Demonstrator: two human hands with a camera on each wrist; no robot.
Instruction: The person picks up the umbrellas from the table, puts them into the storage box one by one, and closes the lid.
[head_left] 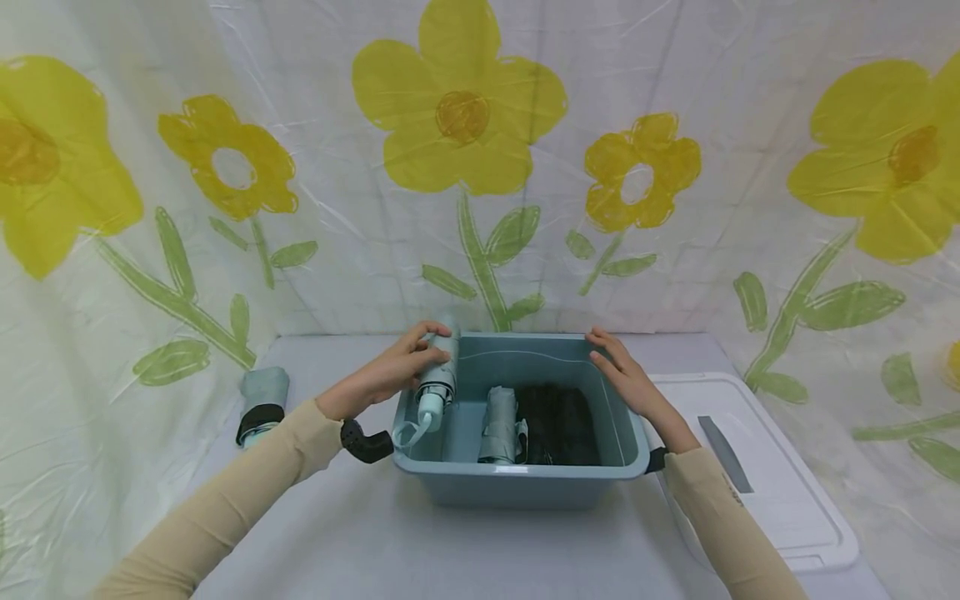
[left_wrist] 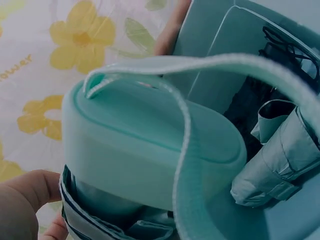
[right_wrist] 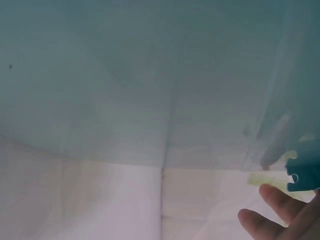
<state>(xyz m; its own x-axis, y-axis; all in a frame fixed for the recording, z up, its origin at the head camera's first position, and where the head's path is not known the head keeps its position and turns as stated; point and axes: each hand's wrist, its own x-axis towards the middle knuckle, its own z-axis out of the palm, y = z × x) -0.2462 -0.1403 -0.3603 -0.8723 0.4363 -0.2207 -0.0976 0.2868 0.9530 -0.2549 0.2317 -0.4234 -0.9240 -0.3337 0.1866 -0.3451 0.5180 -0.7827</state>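
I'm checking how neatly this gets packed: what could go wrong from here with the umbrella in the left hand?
The loose strap on the held umbrella loops near the bin's rim, so it might snag there. If the left hand lowers it too far right, it could bump the folded umbrella lying inside, perhaps pushing that against the black bundle.

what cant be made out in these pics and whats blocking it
- Head view: folds of the black bundle, too dark and blurred to separate.
- Head view: part of the lid, behind the right sleeve.
- Left wrist view: most of the left hand, cut off by the left edge and partly behind the held umbrella.
- Right wrist view: most of the right hand, cut off at the lower right corner.
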